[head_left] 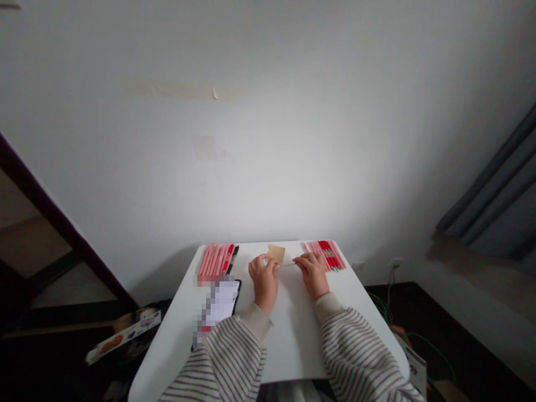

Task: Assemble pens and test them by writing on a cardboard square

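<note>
Both my hands are raised over the far half of the white table [293, 329], fingers pinched. Between them stretches a thin pale rod [287, 264], slim like a pen refill; its exact kind is too small to make out. My left hand [264, 281] grips its left end and my right hand [313, 274] its right end. Just behind my left fingers lies a square of tan paper [277, 252]. A row of pink, red and black pens [215, 259] rests at the far left. More pink and red pens [334, 255] lie beyond my right hand, partly hidden by it.
A phone [224, 301] with a lit, partly blurred screen lies by my left forearm. The wall [293, 139] stands behind the table's far edge. Boxes and clutter [125, 338] sit on the floor at left; green cables [381, 307] run at right.
</note>
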Available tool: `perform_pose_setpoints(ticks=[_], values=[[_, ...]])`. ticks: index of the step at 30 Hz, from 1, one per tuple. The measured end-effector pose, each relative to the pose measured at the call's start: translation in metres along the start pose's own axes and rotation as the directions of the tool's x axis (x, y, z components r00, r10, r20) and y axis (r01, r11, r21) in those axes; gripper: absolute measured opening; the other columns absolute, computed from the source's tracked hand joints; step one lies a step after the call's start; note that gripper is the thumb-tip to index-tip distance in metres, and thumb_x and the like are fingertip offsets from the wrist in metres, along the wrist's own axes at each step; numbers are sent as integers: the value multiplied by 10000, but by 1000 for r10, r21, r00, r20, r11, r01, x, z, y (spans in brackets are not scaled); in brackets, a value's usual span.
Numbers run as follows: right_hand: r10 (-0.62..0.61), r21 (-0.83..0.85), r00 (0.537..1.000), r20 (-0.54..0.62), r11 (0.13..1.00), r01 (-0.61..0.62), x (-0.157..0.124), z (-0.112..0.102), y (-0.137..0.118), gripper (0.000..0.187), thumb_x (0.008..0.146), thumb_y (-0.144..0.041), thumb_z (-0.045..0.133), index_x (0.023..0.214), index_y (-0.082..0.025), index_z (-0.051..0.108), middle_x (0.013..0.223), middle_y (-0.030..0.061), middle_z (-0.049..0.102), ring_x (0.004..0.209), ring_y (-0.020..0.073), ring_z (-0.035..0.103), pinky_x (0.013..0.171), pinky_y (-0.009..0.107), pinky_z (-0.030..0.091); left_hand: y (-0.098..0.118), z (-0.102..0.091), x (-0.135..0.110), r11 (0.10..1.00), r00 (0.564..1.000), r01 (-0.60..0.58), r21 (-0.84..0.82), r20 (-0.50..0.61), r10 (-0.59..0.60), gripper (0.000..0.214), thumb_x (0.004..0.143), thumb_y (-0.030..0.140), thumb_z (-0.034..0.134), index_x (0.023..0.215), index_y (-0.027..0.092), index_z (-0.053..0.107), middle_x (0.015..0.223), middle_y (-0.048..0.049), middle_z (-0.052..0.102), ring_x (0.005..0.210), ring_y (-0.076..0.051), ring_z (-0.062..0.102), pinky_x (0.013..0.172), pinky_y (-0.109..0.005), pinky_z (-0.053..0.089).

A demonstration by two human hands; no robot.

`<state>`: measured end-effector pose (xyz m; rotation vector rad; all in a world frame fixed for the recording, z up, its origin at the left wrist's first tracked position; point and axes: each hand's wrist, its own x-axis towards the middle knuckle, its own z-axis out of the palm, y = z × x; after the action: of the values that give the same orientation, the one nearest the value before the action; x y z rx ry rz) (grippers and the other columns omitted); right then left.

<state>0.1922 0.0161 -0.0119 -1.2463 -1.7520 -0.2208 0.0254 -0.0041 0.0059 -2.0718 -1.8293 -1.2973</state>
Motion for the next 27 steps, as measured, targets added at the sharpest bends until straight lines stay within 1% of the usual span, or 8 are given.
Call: perform_pose_setpoints(ticks=[6,13,17,23,27], values=[[-3,51,1000,-9,999,3,1,1,0,177,896,-264,537,893,-275,713,887,43,648,921,226,457,820,377,363,-3,5,0,1000,1000,24,-12,-10,-24,161,847,252,513,852,222,671,1086,-76,558,1047,-234,467,932,-422,382],[0,84,1000,8,996,-1,1,1,-2,194,908,-275,513,901,-264,707,883,46,642,920,218,462,827,375,371,-4,9,-1,999,998,35,12,-43,-35,263,892,297,430,854,190,667,1057,-90,566,1004,-223,476,911,-406,377],[16,89,1000,15,996,-17,1,0,-2,197,908,-268,510,905,-258,707,889,50,640,925,219,459,823,373,377,-4,9,-1,999,999,32,17,-32,-31,299,903,314,409,811,181,660,1057,-94,566,1011,-224,475,916,-409,375],[26,83,999,28,996,-28,0,1,-1,225,916,-273,484,924,-267,710,894,58,633,932,223,460,814,383,380,-5,13,-1,1000,1000,13,10,-28,-12,194,873,269,470,894,186,644,1080,-93,559,1032,-231,468,926,-420,393],[36,85,999,38,996,-39,0,1,-1,233,919,-287,481,929,-268,713,882,58,632,933,227,460,819,384,375,-5,14,-2,999,1000,1,-47,-26,-2,112,841,205,507,856,195,618,1087,-79,545,1039,-219,468,921,-404,411]])
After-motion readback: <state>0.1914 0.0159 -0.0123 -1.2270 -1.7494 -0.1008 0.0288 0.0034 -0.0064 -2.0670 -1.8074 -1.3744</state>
